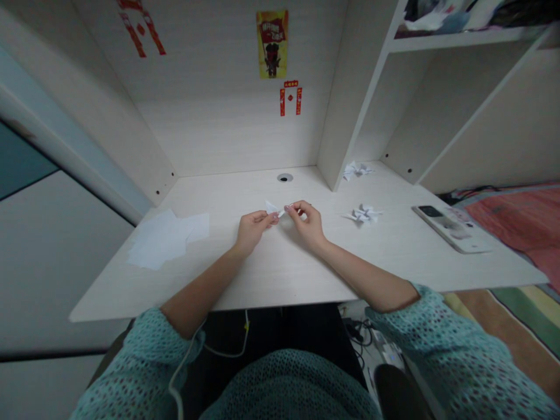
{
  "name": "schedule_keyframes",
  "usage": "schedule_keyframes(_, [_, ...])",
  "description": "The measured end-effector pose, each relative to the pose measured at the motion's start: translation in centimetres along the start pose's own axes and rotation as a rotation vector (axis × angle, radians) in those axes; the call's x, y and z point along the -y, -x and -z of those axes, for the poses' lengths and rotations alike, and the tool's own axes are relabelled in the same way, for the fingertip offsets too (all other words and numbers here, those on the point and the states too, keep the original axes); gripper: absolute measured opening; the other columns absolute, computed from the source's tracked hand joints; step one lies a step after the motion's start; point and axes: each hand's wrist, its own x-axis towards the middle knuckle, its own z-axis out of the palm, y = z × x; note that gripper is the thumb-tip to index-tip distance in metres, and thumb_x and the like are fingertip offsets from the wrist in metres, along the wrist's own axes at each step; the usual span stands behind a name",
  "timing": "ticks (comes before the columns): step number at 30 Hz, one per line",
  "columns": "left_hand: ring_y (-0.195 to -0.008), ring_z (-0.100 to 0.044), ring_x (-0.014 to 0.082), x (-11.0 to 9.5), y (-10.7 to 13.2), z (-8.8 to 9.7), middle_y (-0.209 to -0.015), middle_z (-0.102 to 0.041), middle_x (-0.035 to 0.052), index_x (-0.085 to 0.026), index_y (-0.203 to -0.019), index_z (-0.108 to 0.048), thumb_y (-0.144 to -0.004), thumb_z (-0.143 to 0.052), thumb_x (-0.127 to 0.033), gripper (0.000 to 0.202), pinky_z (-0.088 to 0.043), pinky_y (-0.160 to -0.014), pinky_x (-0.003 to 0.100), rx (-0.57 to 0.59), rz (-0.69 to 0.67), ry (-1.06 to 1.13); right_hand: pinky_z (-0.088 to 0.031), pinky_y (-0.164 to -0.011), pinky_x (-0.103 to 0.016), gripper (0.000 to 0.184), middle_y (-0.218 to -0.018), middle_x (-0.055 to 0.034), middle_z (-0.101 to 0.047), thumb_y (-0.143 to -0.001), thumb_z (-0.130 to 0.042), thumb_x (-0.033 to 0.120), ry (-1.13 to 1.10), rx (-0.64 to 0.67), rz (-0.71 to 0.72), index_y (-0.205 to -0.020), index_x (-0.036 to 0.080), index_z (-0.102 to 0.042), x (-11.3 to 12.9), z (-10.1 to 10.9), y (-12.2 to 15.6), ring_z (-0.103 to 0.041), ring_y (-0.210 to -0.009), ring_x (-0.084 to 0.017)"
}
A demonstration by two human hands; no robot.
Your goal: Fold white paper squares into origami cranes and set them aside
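Both my hands meet over the middle of the pale wooden desk [271, 274]. My left hand [252, 228] and my right hand [307, 221] pinch a small folded piece of white paper [272, 207] between their fingertips, just above the desktop. The fingers of both hands are curled closed on it. Loose white paper sheets [164, 239] lie flat to the left of my left hand. Two folded white paper figures sit to the right, one [363, 214] near my right hand and one [356, 170] further back by the shelf divider.
A phone [452, 227] lies at the desk's right end. A round cable hole [284, 177] opens at the back. A shelf unit [394, 93] rises on the right, a side panel on the left. Cables and a power strip [371, 341] lie under the desk.
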Motion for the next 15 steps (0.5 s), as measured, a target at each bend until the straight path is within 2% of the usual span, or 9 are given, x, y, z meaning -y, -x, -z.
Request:
schedule_keyframes(12, [-0.069,-0.063,0.0149,0.50,-0.27,0.15,-0.073,-0.069,0.0071,-0.012,-0.074,-0.066,-0.067,-0.069,-0.043,0.031,-0.049,-0.074,0.029,0.044,-0.059,-0.017,-0.039,-0.067,-0.028,0.022,-0.073,-0.0020,-0.060,-0.080,-0.056,0.039,0.007,0.014,0.024,-0.072,0.019,-0.060,0.11,-0.01,0.23,-0.051,-0.069,-0.015])
schedule_keyframes(15, [-0.070,-0.063,0.0153,0.47,-0.15,0.10,-0.074,-0.069,0.0072,-0.013,-0.075,-0.067,-0.067,-0.068,-0.043,0.031,-0.049,-0.073,0.029,0.018,-0.061,-0.018,-0.040,-0.068,-0.029,0.022,-0.075,-0.0024,-0.061,-0.080,-0.056,0.039,0.004,0.020,0.007,-0.072,0.019,-0.060,0.12,0.08,0.08,-0.051,-0.070,-0.015])
